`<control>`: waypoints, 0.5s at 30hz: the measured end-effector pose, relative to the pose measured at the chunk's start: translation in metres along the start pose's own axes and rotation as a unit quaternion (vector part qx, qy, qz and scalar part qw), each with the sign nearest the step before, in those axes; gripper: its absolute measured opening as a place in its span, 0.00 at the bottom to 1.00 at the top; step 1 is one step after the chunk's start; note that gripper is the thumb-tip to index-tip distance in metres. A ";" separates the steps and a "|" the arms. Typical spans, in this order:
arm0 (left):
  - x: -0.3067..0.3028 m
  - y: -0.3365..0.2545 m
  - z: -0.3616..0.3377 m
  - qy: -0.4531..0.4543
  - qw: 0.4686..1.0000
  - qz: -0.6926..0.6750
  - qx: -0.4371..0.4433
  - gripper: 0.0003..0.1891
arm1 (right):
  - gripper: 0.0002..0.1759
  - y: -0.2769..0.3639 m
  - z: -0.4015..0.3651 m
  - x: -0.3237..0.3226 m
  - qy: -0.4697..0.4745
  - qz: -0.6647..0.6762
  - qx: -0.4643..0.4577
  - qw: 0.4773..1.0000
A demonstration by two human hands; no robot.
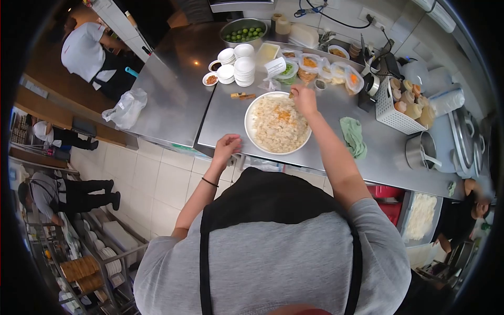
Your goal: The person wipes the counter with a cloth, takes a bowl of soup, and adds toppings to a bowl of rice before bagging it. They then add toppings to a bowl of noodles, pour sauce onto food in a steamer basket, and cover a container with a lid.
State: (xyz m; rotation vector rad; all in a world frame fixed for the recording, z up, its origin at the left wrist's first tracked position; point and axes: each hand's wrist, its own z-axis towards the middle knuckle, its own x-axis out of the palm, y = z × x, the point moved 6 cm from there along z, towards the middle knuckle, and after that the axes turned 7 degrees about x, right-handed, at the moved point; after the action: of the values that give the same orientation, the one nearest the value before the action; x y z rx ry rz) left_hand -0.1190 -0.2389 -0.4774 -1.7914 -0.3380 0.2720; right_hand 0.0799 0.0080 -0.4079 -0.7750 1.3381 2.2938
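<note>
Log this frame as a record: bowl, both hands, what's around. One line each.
white bowl: pale food inside, orange bits on top
right hand: at the bowl's far rim, fingertips close together; grip unclear
left hand: near the counter edge, loosely curled, nothing visible in it
beyond bowl: stacked white cups, bagged ingredients
right of bowl: green cloth, metal pot

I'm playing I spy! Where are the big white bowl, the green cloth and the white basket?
Big white bowl [248,125]: head view, left rim.
Green cloth [354,137]: head view, its middle.
White basket [397,116]: head view, side wall.
</note>
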 end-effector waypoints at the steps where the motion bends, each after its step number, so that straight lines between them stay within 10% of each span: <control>1: 0.004 0.004 0.001 0.012 1.000 -0.014 -0.010 0.15 | 0.08 0.001 -0.002 0.001 0.001 -0.018 -0.013 1.000; 8: 0.059 0.007 0.019 0.135 0.966 -0.177 -0.129 0.22 | 0.11 -0.025 -0.002 -0.054 -0.020 -0.049 0.060 0.997; 15: 0.055 0.013 0.026 0.068 0.979 -0.155 -0.116 0.26 | 0.06 -0.084 -0.081 -0.150 -0.072 -0.229 0.081 0.967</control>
State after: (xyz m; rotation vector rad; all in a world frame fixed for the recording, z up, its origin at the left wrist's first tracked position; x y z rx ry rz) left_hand -0.0763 -0.1986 -0.4961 -1.9409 -0.5614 -0.1153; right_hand 0.2663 -0.0293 -0.4032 -0.7541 1.1234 1.8179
